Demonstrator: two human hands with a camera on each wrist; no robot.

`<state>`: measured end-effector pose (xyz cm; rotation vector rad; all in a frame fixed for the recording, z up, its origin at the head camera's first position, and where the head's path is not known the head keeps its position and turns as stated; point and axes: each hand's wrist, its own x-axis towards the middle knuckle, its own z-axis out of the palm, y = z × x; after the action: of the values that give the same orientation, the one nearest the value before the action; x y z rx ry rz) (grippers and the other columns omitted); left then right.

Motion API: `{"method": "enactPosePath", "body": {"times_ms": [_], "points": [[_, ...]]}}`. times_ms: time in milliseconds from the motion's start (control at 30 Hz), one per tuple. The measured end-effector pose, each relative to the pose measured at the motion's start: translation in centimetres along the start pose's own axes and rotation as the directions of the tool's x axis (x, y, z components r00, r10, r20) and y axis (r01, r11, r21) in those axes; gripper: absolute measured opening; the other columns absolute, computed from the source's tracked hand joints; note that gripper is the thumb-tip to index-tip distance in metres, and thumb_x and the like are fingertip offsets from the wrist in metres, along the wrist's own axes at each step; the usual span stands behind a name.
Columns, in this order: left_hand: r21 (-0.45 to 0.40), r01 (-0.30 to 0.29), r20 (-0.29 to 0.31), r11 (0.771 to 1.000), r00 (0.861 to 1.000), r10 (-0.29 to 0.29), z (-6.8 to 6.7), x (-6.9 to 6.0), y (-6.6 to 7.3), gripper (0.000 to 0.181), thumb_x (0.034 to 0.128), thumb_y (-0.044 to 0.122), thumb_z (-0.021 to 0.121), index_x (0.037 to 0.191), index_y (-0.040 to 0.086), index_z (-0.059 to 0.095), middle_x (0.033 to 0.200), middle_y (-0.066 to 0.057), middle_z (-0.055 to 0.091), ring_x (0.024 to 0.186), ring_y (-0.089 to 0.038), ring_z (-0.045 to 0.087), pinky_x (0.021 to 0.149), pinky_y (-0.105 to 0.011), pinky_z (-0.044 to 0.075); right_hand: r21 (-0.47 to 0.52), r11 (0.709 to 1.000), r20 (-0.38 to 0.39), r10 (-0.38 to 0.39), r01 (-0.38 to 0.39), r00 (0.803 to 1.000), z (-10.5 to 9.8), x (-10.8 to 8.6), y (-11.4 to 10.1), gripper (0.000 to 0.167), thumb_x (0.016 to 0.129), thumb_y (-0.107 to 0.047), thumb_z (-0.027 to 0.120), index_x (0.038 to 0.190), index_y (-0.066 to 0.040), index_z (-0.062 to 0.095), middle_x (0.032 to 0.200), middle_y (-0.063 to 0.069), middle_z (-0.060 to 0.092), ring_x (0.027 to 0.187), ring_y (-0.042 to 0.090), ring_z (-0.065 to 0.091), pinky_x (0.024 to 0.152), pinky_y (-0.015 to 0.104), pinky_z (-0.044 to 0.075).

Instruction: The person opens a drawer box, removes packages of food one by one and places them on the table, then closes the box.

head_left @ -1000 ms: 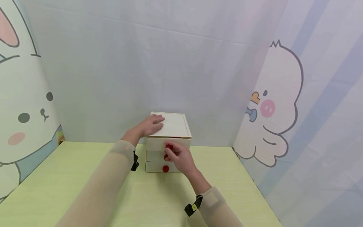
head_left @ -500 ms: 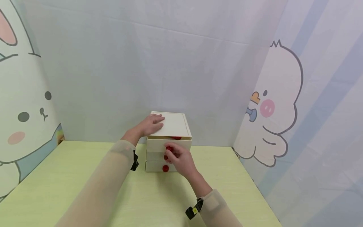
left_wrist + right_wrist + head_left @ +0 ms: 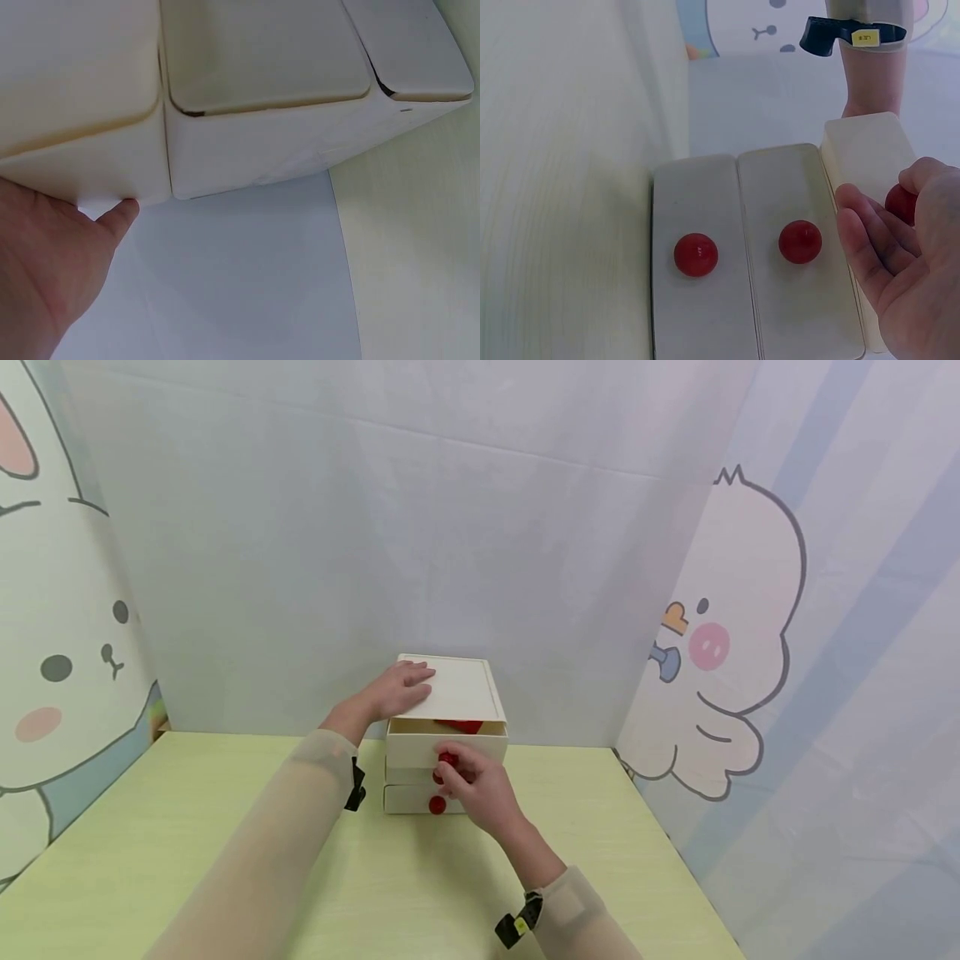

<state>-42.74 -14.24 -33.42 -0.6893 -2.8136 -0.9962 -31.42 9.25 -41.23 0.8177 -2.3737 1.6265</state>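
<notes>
- Head view: a white cabinet (image 3: 467,687) of three drawers stood on the pale-green table (image 3: 600,827). The top drawer (image 3: 411,749) jutted partway out toward the person, and a red item (image 3: 465,726) showed inside, its kind too little exposed to name. The drawer front's long axis ran left to right, squarely across the person's reach.
- The right hand (image 3: 486,789) pinched the top drawer's red knob (image 3: 448,759), which lay forward and slightly left of the palm. This was the hand nearer the knob; the left hand (image 3: 393,691) lay farther back, fingers extended on the cabinet's top.
- Left wrist view: the left hand met the cabinet's upper edge; its other fingertips were out of sight.
- Right wrist view: thumb and curled fingers flanked the knob. The middle knob (image 3: 800,241) and bottom knob (image 3: 696,255) stood apart from the hand, on fronts set behind the top one.
</notes>
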Motion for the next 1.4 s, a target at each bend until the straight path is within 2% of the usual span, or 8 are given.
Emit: {"method": "enactPosePath", "body": {"times_ms": [133,333,567,767,933,1067,1267,1400], "points": [[-0.012,0.007,0.002,1.000,1.000,-0.007,-0.1,-0.1,0.0,0.060,0.1141,0.033,0.043,0.168,0.006,0.044,0.181,-0.019,0.028,0.172,-0.043,0.010,0.138,-0.065,0.009,-0.006,1.000,0.009,0.007,-0.007,1.000,-0.1,-0.2,-0.1,0.025,0.108,-0.014,0.070,0.132,-0.012,0.076,0.107,0.026,0.077,0.081,0.030,0.078,0.075,0.020,0.063],[-0.021,0.016,0.006,1.000,1.000,-0.016,-0.1,-0.3,0.1,0.060,0.1144,0.033,0.043,0.168,0.007,0.044,0.181,-0.018,0.028,0.172,-0.042,0.010,0.138,-0.065,0.010,-0.019,1.000,0.013,-0.002,0.003,1.000,-0.1,-0.5,-0.1,0.025,0.108,-0.015,0.071,0.132,-0.010,0.076,0.107,0.025,0.079,0.077,0.020,0.076,0.074,0.021,0.063],[-0.015,0.021,0.008,1.000,1.000,-0.021,-0.2,-0.2,0.0,0.060,0.1146,0.035,0.042,0.168,0.008,0.044,0.182,-0.018,0.027,0.172,-0.042,0.009,0.138,-0.066,0.009,-0.028,0.999,0.022,-0.024,0.025,0.999,-0.1,-0.8,-0.3,0.025,0.108,-0.015,0.070,0.132,-0.011,0.076,0.105,0.025,0.079,0.075,0.037,0.077,0.070,0.022,0.062],[-0.011,0.029,0.012,1.000,1.000,-0.029,-0.1,-0.2,-0.2,0.061,0.1153,0.037,0.041,0.169,0.010,0.042,0.183,-0.017,0.025,0.172,-0.041,0.008,0.138,-0.066,0.009,-0.058,0.997,0.027,-0.050,0.051,0.998,-0.3,-1.1,-0.4,0.025,0.108,-0.015,0.070,0.132,-0.010,0.076,0.103,0.017,0.081,0.070,0.041,0.074,0.066,0.024,0.060],[-0.011,0.032,0.010,0.999,0.999,-0.031,-0.1,-0.1,-0.1,0.061,0.1153,0.038,0.041,0.169,0.010,0.043,0.183,-0.016,0.025,0.172,-0.041,0.008,0.138,-0.066,0.009,-0.071,0.996,0.037,-0.056,0.058,0.998,-0.4,-1.3,-0.4,0.025,0.108,-0.018,0.071,0.132,-0.012,0.076,0.104,0.020,0.079,0.061,0.024,0.072,0.062,0.026,0.062],[-0.013,0.026,0.006,1.000,1.000,-0.026,0.0,-0.1,0.0,0.061,0.1148,0.036,0.042,0.169,0.009,0.043,0.182,-0.017,0.027,0.172,-0.042,0.008,0.138,-0.066,0.009,-0.078,0.996,0.045,-0.048,0.052,0.998,-0.6,-1.5,-0.6,0.025,0.108,-0.020,0.071,0.132,-0.013,0.076,0.101,0.016,0.077,0.058,0.011,0.068,0.062,0.028,0.063],[-0.005,0.026,0.003,1.000,1.000,-0.026,0.0,0.0,-0.1,0.061,0.1148,0.036,0.041,0.169,0.009,0.043,0.182,-0.017,0.027,0.172,-0.042,0.009,0.138,-0.066,0.009,-0.086,0.996,0.047,-0.014,0.018,0.999,-0.7,-2.0,-0.9,0.025,0.108,-0.020,0.072,0.133,-0.019,0.076,0.097,0.005,0.075,0.057,0.009,0.066,0.062,0.030,0.063],[-0.005,0.030,0.007,1.000,1.000,-0.030,-0.1,0.1,-0.1,0.062,0.1150,0.038,0.041,0.170,0.009,0.042,0.182,-0.018,0.025,0.172,-0.042,0.007,0.138,-0.066,0.009,-0.078,0.997,0.053,-0.014,0.018,0.998,-0.7,-2.3,-1.1,0.026,0.108,-0.021,0.071,0.134,-0.019,0.075,0.098,0.004,0.074,0.058,0.011,0.066,0.063,0.040,0.066]]}}
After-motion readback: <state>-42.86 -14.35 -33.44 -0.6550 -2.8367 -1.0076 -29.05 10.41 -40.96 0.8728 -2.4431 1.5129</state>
